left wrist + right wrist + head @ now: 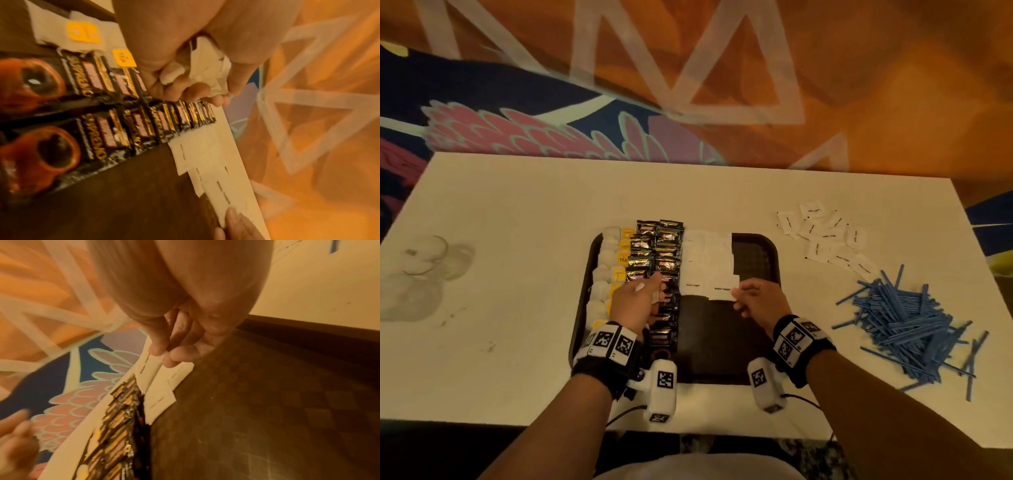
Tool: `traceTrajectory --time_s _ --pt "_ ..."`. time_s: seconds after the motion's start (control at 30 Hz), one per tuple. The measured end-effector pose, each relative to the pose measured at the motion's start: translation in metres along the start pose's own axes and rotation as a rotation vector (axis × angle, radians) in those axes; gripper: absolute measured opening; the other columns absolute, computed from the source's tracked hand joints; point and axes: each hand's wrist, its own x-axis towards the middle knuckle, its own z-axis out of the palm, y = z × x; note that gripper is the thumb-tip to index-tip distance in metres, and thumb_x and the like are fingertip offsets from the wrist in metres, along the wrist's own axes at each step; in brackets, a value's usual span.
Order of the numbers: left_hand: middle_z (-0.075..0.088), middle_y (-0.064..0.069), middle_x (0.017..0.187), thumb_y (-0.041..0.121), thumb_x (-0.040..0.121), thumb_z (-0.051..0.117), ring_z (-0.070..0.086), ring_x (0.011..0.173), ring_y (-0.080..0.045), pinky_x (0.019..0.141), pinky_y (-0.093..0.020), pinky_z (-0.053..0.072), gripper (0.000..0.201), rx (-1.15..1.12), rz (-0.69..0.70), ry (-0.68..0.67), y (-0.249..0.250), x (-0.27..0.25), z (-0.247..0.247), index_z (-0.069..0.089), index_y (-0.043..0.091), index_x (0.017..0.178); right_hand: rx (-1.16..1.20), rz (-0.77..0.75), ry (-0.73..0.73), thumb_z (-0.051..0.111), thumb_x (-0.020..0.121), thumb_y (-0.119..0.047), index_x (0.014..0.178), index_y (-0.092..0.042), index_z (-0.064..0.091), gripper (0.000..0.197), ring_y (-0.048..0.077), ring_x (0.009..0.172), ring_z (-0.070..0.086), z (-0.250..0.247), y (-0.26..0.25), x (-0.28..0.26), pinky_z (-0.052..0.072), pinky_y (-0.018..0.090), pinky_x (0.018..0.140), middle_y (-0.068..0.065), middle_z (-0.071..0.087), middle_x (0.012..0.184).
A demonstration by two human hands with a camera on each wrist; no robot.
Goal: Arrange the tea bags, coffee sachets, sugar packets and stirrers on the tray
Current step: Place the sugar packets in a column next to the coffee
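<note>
The left hand (635, 301) is hovering over the near coffee sachets (658, 260), its fingers curling tightly round a crumpled bunch of white sugar packets (202, 76); the left wrist view is showing them bunched in the palm, though how many is impossible to count. The right hand (756, 298) is sitting just beside it over the tray (726, 342), thumb and forefinger closing narrowly to pinch the near edge of one packet (724, 291) in the white rows laid on the tray; the other fingers are curling loosely and gripping nothing that shows. Those rows are lying flat and overlapping, touching the right side of the sachets, and their print is too small to read apart from a few dark marks. The tea bags (609, 270) are lining the tray's left side, partly covered by the left hand and wrist. Farther right on the table (517, 222), loose packets (825, 236) and a heap of blue stirrers (907, 318) are lying off the tray. At the far left, some clear glassware (431, 257) is showing only faintly.
</note>
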Motion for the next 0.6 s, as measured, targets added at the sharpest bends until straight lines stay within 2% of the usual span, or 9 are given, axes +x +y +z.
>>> traceTrajectory --time_s 0.1,0.2,0.27,0.43,0.5,0.6 --pt "0.067 -0.011 0.079 0.033 0.091 0.061 0.052 0.057 -0.020 0.052 -0.027 0.039 0.026 -0.015 -0.022 0.023 -0.012 0.001 -0.019 0.069 0.011 0.080 0.010 0.066 -0.012 0.065 0.091 -0.017 0.090 -0.015 0.064 0.003 0.013 0.066 0.061 0.006 0.005 0.016 0.052 0.025 0.062 0.006 0.066 0.078" --pt "0.072 -0.014 0.088 0.032 0.090 0.064 0.066 0.079 -0.031 0.076 -0.042 0.051 0.025 -0.032 -0.029 0.056 -0.021 -0.002 -0.031 0.071 0.009 0.085 0.002 0.106 0.000 0.065 0.091 -0.017 0.098 -0.011 0.064 0.009 0.016 0.070 0.062 0.014 0.007 0.029 0.054 0.029 0.066 0.005 0.066 0.078" --pt "0.073 -0.012 0.086 0.033 0.090 0.063 0.068 0.085 -0.030 0.084 -0.047 0.052 0.024 -0.026 -0.034 0.067 -0.026 -0.004 -0.038 0.071 0.011 0.084 -0.027 0.130 0.024 0.065 0.091 -0.018 0.101 -0.011 0.064 0.012 0.016 0.070 0.062 0.019 0.009 0.036 0.055 0.029 0.067 0.004 0.067 0.078" --pt "0.073 -0.005 0.075 0.032 0.090 0.064 0.067 0.075 -0.024 0.074 -0.039 0.053 0.022 -0.058 -0.037 0.082 -0.033 -0.003 -0.049 0.070 0.015 0.078 -0.123 0.170 0.105 0.069 0.088 -0.023 0.096 -0.016 0.066 0.012 0.014 0.070 0.065 0.025 0.015 0.047 0.059 0.033 0.077 0.002 0.068 0.079" --pt "0.073 -0.005 0.074 0.033 0.089 0.065 0.067 0.073 -0.024 0.073 -0.038 0.053 0.023 -0.057 -0.051 0.074 -0.034 -0.002 -0.051 0.070 0.015 0.076 -0.202 0.171 0.137 0.070 0.087 -0.028 0.091 -0.019 0.066 0.011 0.012 0.071 0.065 0.026 0.015 0.049 0.057 0.036 0.083 0.001 0.069 0.084" --pt "0.072 -0.006 0.074 0.032 0.089 0.065 0.064 0.071 -0.025 0.075 -0.043 0.053 0.022 -0.088 -0.074 0.061 -0.034 0.000 -0.052 0.070 0.015 0.077 -0.288 0.166 0.184 0.071 0.085 -0.032 0.089 -0.018 0.066 0.015 0.018 0.089 0.066 0.028 0.014 0.051 0.052 0.033 0.088 0.001 0.069 0.093"
